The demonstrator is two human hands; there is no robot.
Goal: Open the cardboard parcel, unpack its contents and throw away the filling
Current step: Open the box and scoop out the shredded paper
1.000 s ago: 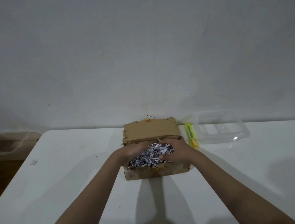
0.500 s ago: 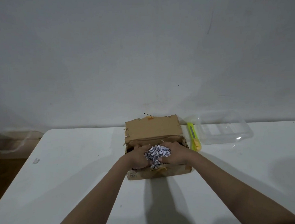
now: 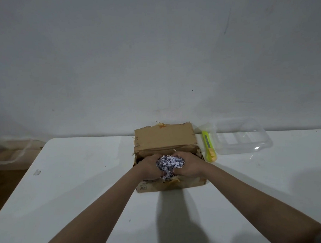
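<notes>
The brown cardboard parcel (image 3: 168, 186) stands open on the white table (image 3: 75, 180), its torn lid flap (image 3: 165, 138) raised at the back. A wad of white and purple shredded paper filling (image 3: 169, 163) is bunched over the box opening. My left hand (image 3: 150, 167) grips the wad from the left and my right hand (image 3: 190, 166) grips it from the right, fingers curled into the shreds. The inside of the box beneath my hands is hidden.
A yellow-green utility knife (image 3: 208, 146) lies just right of the parcel. Beyond it sits a clear plastic tray (image 3: 243, 138) near the wall. A clear plastic bin (image 3: 10, 151) stands off the table's left edge, on the floor side.
My hands have drawn together, gathering the spread filling into a tight wad and raising it a little above the box opening.
</notes>
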